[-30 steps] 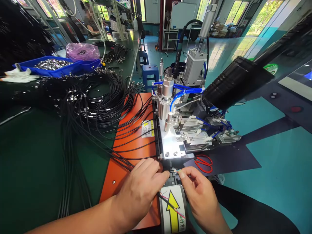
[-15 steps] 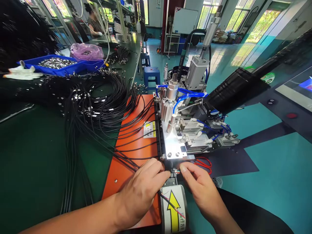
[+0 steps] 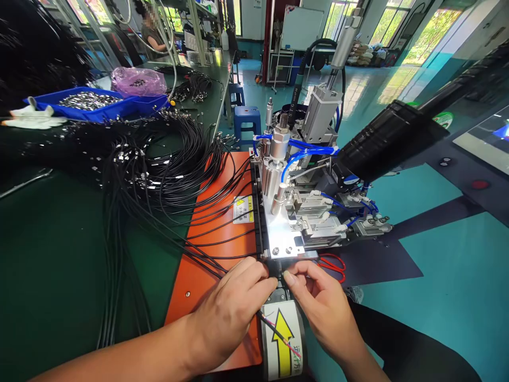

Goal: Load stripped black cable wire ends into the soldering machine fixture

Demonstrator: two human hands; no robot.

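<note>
At the lower centre of the frame we see both hands meeting at the front edge of a small pneumatic machine point(image 3: 296, 212). The left hand point(image 3: 230, 310) rests on the orange mat point(image 3: 207, 265), its fingers curled and pinching a thin black cable point(image 3: 274, 331) whose red and pale inner wires trail back over the yellow arrow label point(image 3: 284, 345). The right hand point(image 3: 322, 305) comes in from the lower right, thumb and forefinger pressed together at the cable's tip, just below the machine's bright metal plate point(image 3: 280, 239); what exactly sits between those fingertips is too small for us to tell.

Just right of the right hand, red-handled scissors point(image 3: 334, 263) lie partly under the machine. Blue air hoses point(image 3: 306, 151) loop over its upper part. Across the left half of the frame a large tangle of black cables point(image 3: 159, 170) spreads over the green tabletop point(image 3: 51, 254), several strands running across the mat toward the hands. In the upper left we see a blue tray point(image 3: 95, 106) of small metal parts and, beside it, a pink plastic bag point(image 3: 137, 80). A blue stool point(image 3: 246, 119) stands past the tabletop's end, and another person point(image 3: 153, 34) sits far back at the top.
</note>
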